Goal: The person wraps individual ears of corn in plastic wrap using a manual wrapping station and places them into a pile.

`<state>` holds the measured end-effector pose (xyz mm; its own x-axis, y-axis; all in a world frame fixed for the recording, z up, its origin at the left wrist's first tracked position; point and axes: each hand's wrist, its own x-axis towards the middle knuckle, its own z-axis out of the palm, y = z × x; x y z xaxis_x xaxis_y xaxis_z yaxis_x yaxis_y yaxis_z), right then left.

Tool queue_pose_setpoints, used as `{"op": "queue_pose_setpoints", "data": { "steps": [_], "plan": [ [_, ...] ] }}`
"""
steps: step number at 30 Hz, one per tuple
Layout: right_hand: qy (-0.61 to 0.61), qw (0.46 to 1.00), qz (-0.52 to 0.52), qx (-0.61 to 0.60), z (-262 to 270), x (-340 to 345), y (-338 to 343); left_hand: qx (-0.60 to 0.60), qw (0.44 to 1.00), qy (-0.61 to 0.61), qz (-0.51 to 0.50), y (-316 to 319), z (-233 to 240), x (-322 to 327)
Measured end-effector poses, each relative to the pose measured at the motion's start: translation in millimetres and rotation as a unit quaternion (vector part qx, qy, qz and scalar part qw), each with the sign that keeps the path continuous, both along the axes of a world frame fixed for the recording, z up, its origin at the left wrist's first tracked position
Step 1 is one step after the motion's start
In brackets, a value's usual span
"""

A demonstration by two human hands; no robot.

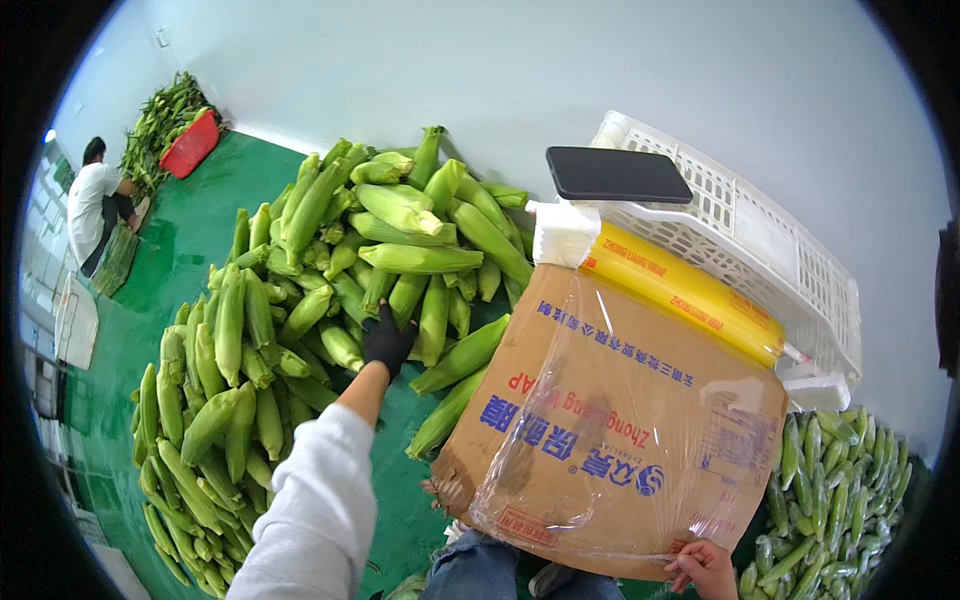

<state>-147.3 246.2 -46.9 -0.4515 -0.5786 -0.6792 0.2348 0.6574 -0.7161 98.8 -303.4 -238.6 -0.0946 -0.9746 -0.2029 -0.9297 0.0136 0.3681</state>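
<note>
My left hand [388, 341], in a black glove with bare fingertips, reaches into a large heap of corn ears in green husks [409, 259]. Its fingers touch the lower end of an ear, but whether they grip it is unclear. At the front edge of a flat brown cardboard box [600, 420], my bare right hand [701, 568] pinches the edge of clear plastic film [540, 480]. That film lies wrinkled over the printed cardboard. A yellow roll of wrap [682, 289] rests along the far side of the box. Two loose ears [461, 356] lie against its left side.
A black phone [619, 175] lies on a white plastic crate [750, 217] by the wall. Film-wrapped corn [832, 487] is piled at right. Across the green floor [202, 202], a person [94, 202] crouches near a red basin [190, 144] and a heap of husks [154, 131].
</note>
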Motion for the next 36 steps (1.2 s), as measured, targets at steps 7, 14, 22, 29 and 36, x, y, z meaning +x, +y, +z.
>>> {"op": "queue_pose_setpoints", "data": {
  "steps": [7,14,22,29,36],
  "plan": [
    [0.002,1.000,-0.013,-0.007,6.9,9.1,-5.2,0.023,0.993,0.083,-0.085,-10.6,8.6,30.5],
    [0.018,1.000,-0.016,0.006,13.6,9.1,-3.1,0.172,0.909,0.370,-0.089,142.2,151.6,112.4],
    [0.143,0.984,-0.093,-0.039,5.0,31.4,-3.8,0.023,0.754,0.140,-0.642,210.1,237.6,-61.3],
    [0.312,0.907,-0.049,-0.280,47.3,9.4,-44.9,0.089,0.690,0.022,-0.718,210.4,202.9,-105.9],
    [0.673,0.724,0.078,-0.128,-9.1,-34.0,-128.8,-0.008,0.826,0.333,-0.455,235.1,194.8,-60.6]
  ]
}}
